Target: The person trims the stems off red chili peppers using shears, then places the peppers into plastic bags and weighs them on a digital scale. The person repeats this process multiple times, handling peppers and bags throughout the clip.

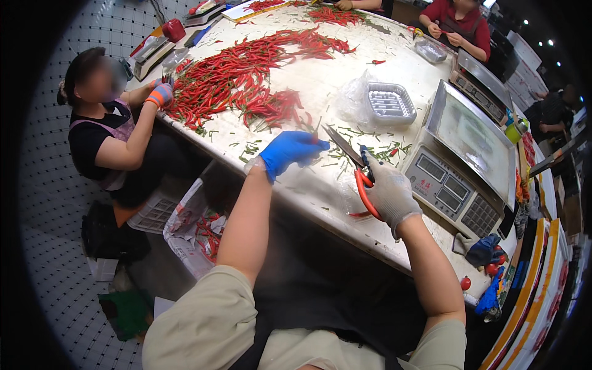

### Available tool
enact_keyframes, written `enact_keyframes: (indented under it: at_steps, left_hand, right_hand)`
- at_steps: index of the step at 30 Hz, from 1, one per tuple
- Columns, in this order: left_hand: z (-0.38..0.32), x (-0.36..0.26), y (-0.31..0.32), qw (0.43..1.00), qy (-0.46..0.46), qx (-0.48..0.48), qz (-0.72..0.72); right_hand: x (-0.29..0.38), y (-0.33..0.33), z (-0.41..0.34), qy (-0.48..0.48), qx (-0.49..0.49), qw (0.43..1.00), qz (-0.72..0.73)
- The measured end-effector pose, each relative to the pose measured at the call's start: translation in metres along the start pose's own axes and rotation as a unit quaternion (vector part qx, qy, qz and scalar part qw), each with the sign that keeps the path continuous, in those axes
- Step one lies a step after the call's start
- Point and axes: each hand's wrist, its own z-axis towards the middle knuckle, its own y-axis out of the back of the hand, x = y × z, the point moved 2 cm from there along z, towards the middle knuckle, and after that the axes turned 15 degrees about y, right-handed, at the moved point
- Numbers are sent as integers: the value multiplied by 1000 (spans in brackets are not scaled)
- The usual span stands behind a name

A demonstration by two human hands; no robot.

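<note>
My left hand (293, 151), in a blue disposable glove, has its fingers closed on what looks like a red chili pepper (315, 137). Motion blurs the pepper, and the fingers hide most of it. My right hand (391, 187) wears a pale knit work glove and grips scissors (344, 145) with orange-red handles. Their dark blades point up and left, towards the gloved left fingertips. Cut green stems (381, 151) are scattered on the white table (314, 194) around both hands. Beyond them spreads a large heap of red chili peppers (231, 76).
A clear plastic tray (391, 104) sits beside crumpled film (355, 99). To the right stands a digital scale (446, 185), with small tomatoes (465, 283) near the table corner. A co-worker's gloved hand (160, 95) is at the heap's left end. Below is a lined crate (185, 231) holding peppers.
</note>
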Motion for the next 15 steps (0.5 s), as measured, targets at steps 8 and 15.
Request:
enact_keyframes:
  at_steps: [8, 15]
  left_hand:
    - [3, -1, -4, 994, -16, 38, 101]
    - [14, 8, 34, 964, -40, -243, 103]
  right_hand:
    - [-8, -1, 0, 22, 36, 999, 19]
    - [-12, 2, -1, 2, 28, 999, 19]
